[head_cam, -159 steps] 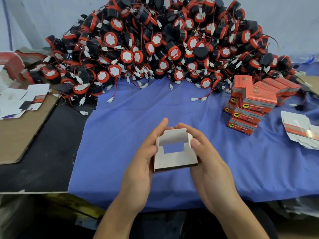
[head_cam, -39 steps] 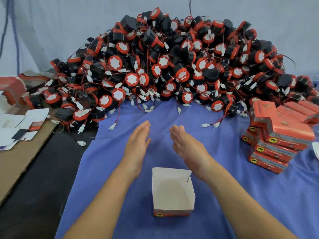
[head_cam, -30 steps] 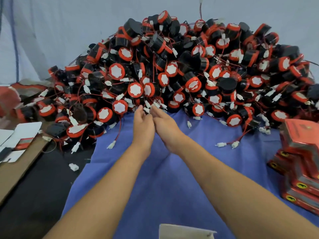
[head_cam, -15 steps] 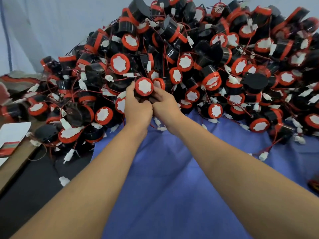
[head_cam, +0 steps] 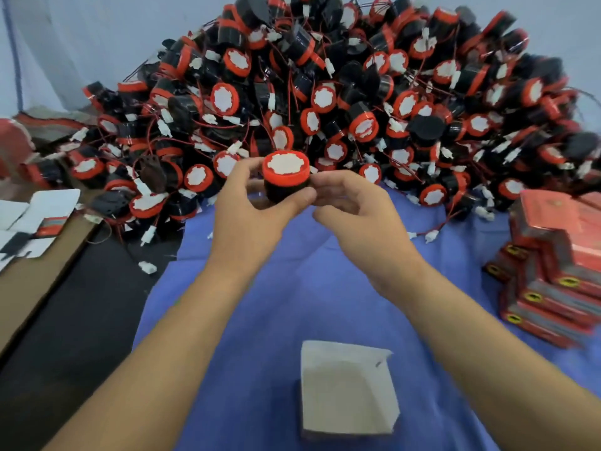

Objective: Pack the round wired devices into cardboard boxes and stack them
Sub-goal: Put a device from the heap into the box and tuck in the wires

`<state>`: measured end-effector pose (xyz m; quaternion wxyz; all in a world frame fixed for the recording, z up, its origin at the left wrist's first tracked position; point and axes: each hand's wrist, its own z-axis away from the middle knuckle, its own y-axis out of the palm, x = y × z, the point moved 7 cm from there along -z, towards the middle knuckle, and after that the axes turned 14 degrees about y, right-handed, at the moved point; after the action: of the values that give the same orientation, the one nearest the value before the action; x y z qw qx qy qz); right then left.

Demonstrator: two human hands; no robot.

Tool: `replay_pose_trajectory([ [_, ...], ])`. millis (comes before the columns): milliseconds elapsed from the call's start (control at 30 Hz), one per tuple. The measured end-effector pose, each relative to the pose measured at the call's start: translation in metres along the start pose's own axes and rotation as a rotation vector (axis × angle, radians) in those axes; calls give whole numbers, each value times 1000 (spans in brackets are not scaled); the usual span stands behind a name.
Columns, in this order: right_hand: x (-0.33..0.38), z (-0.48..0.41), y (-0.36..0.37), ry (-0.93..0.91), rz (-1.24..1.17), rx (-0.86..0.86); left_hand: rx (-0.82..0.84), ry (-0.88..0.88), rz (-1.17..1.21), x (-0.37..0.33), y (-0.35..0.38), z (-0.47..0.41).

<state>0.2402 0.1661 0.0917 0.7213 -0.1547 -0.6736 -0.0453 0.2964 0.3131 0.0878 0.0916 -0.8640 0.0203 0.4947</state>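
- The round device (head_cam: 285,172) is lifted just clear of the pile (head_cam: 357,92). Its red cap and white face point up and tip toward me, with the black body below, so the short axis is near upright.
- Left hand (head_cam: 250,219): thumb and fingers are curled round the black body and clamped on it.
- Right hand (head_cam: 354,219): fingers are loosely curled, with the index tip at the device's right side. I cannot tell whether it pinches anything or only touches.
- Key relation: the open box (head_cam: 348,385) stands mouth-up on the blue cloth (head_cam: 260,320) over the desk (head_cam: 81,304). It is well nearer to me than the device and lies between the forearms. I judge the next move to be down and back toward me, cap kept uppermost, with the left hand carrying.
- Hidden: the device's wire and plug do not show and are possibly behind the palms.
- The open box's inside is blurred. The packed red boxes (head_cam: 553,262) are cut off at the right edge.
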Motion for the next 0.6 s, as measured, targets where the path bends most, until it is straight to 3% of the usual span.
replay_pose_trajectory([
  [67, -5, 28, -14, 63, -74, -9, 51, 5, -22, -19, -5, 23],
  [233, -18, 90, -45, 220, -532, -67, 262, 106, -108, -66, -17, 79],
  [367, -30, 120, -61, 314, -543, -128, 427, 235, -209, -94, -16, 118],
  [500, -51, 139, -62, 426, -440, -111, 447, 311, -273, -102, -12, 143],
  [600, -65, 151, -64, 453, -516, -152, 460, 352, -314, -105, -9, 157],
])
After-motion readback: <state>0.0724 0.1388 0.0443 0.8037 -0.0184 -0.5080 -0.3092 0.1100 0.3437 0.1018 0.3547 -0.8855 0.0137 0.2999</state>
